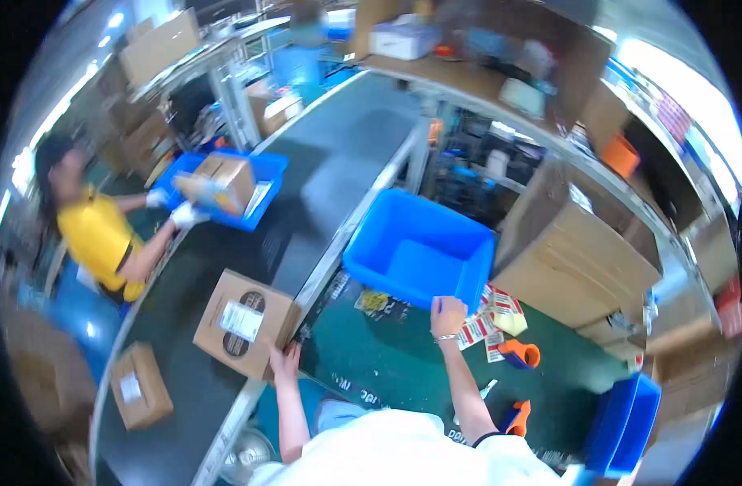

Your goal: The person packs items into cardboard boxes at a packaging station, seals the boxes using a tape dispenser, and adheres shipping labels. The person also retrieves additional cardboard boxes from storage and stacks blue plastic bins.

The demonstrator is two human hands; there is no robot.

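Observation:
My left hand lies against the lower right side of a brown cardboard box with a white label and dark round prints. The box rests on the dark conveyor belt, near its metal rail. My right hand is closed on the near rim of an empty blue bin, which stands on the green work surface. Red and white labels lie just right of that hand.
A co-worker in yellow holds a blue bin with boxes across the belt. A smaller box lies on the belt. Orange tape dispensers, stacked blue bins and a large carton are at the right.

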